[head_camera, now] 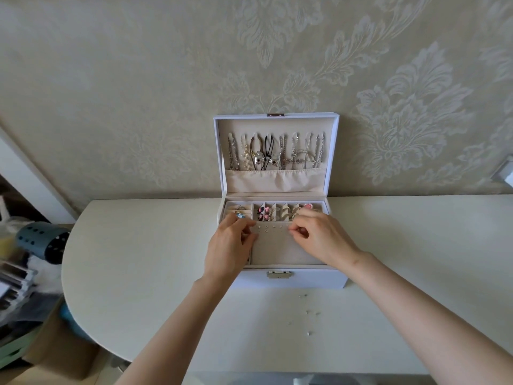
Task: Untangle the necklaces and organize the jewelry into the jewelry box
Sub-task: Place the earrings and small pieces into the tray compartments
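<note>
Over the velvety stud panel (277, 250) of the white jewelry box (305, 279), our right hand (323, 237) pinches a tiny stud (290, 231); our left hand (227, 248) curls at the panel's left edge, grip unclear. Chain necklaces (277, 154) hang inside the lid (221, 151) behind.

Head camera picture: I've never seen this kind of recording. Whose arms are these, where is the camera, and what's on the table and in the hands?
No machine here: a person wears one wide-angle camera on the head, looking down at their own bare arms. The left hand and right hand reach into an open white jewelry box on a white table. Necklaces hang from hooks in the raised lid; rings sit in the back slots. Both hands work at the beige earring panel, which carries a few studs. The right hand pinches there, perhaps on a stud; too small to tell. The left curls at the panel's left edge. Loose studs lie before the box.
</note>
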